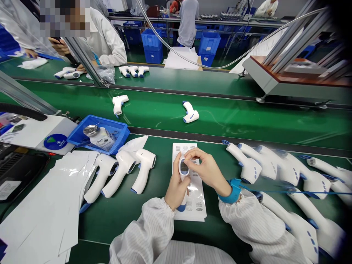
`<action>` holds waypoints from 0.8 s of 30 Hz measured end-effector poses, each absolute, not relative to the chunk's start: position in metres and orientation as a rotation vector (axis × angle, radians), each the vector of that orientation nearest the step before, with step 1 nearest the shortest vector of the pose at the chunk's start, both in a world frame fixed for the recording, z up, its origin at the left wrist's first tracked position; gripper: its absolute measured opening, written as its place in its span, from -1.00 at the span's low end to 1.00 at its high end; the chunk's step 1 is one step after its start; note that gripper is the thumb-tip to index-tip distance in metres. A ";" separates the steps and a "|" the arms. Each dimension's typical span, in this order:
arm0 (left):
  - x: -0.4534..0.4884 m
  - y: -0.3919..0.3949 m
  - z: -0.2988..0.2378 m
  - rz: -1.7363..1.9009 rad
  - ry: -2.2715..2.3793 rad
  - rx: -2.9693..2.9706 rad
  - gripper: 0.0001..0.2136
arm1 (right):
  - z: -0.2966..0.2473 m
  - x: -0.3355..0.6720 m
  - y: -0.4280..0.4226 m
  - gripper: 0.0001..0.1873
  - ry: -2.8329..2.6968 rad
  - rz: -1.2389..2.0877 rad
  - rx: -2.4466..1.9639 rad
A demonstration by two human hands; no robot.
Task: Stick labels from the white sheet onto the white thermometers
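Head view: my left hand (176, 187) and right hand (207, 170) are together, clamped on a white infrared thermometer (183, 167), held over a stack of printed sheets (196, 200). Three thermometers (123, 172) lie to the left, a larger row of thermometers (247, 168) to the right. Green bench mat (154, 229) underneath, blue tray (122, 128) beyond, conveyor belt (225, 119) ahead, blue crates (152, 46) across the room.

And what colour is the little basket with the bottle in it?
The basket is bright blue, and the head view shows it best.
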State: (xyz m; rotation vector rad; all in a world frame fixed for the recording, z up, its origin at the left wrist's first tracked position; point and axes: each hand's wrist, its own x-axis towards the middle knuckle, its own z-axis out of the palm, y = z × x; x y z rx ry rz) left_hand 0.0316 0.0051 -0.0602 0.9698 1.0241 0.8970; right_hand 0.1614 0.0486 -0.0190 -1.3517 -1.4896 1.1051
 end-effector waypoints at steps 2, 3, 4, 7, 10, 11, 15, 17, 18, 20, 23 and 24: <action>0.030 0.005 -0.060 0.902 1.025 0.988 -0.26 | -0.018 0.161 0.048 -0.93 -1.487 1.109 -1.352; 0.030 0.005 -0.060 0.911 1.030 0.999 -0.26 | -0.018 0.161 0.048 -0.93 -1.487 1.109 -1.353; 0.030 0.005 -0.060 0.922 1.036 1.009 -0.27 | -0.018 0.161 0.048 -0.93 -1.487 1.109 -1.354; 0.029 0.004 -0.060 0.939 1.047 1.020 -0.29 | -0.019 0.161 0.048 -0.93 -1.486 1.108 -1.353; 0.029 0.004 -0.059 0.920 1.041 1.013 -0.30 | -0.020 0.162 0.049 -0.93 -1.489 1.104 -1.348; 0.029 0.004 -0.058 0.914 1.036 1.004 -0.30 | -0.021 0.162 0.049 -0.93 -1.489 1.102 -1.346; 0.030 0.004 -0.056 0.911 1.006 0.946 -0.32 | -0.022 0.162 0.049 -0.94 -1.499 1.096 -1.339; 0.030 0.004 -0.056 0.910 0.985 0.921 -0.35 | -0.021 0.162 0.049 -0.93 -1.500 1.087 -1.340; 0.030 0.004 -0.057 0.909 0.981 0.907 -0.36 | -0.021 0.162 0.049 -0.93 -1.499 1.083 -1.342; 0.031 0.005 -0.058 0.907 0.992 0.880 -0.37 | -0.021 0.162 0.049 -0.92 -1.502 1.082 -1.347; 0.032 0.005 -0.060 0.908 1.021 0.860 -0.38 | -0.022 0.161 0.049 -0.93 -1.504 1.078 -1.348; 0.033 0.005 -0.061 0.909 1.021 0.863 -0.39 | -0.022 0.161 0.049 -0.93 -1.501 1.072 -1.348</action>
